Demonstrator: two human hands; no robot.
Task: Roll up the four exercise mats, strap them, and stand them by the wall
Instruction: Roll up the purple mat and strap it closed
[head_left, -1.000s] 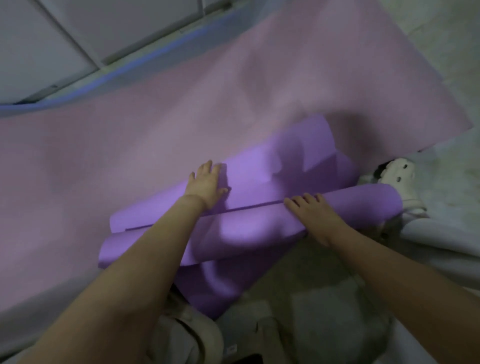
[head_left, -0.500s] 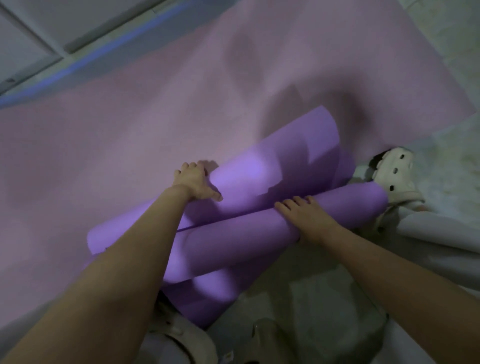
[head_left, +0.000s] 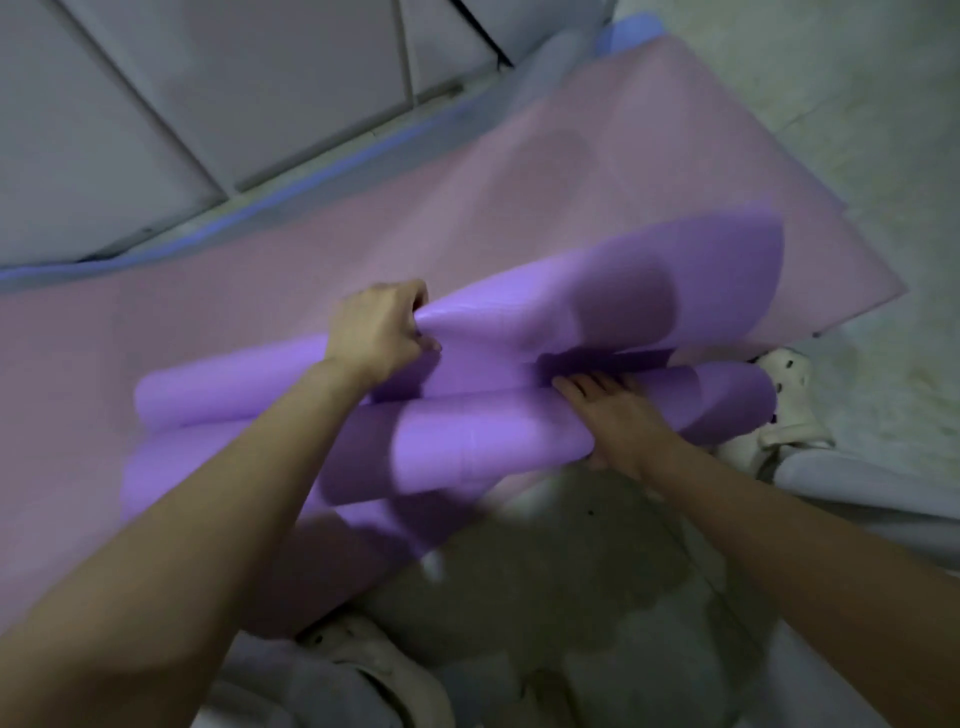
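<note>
Gripping now: the left hand (head_left: 379, 332) has gone from lying flat on the loose flap to a closed fist pinching it and hauling it up and back. The right hand (head_left: 615, 415) stays put, fingers straight and pressing down on the roll, thumb hard to make out. I'd judge the purple mat (head_left: 467, 441) is being pulled taut to tighten a slack roll before more turns. There's no strap on it yet, and standing it up is a long way off. It lies on the pink mat (head_left: 234, 301), its near part reaching the floor (head_left: 597, 545). Its long axis runs lower-left to upper-right across the person, roughly along the wall (head_left: 208, 78), with the open right end pointing at the white shoe (head_left: 784, 395).
</note>
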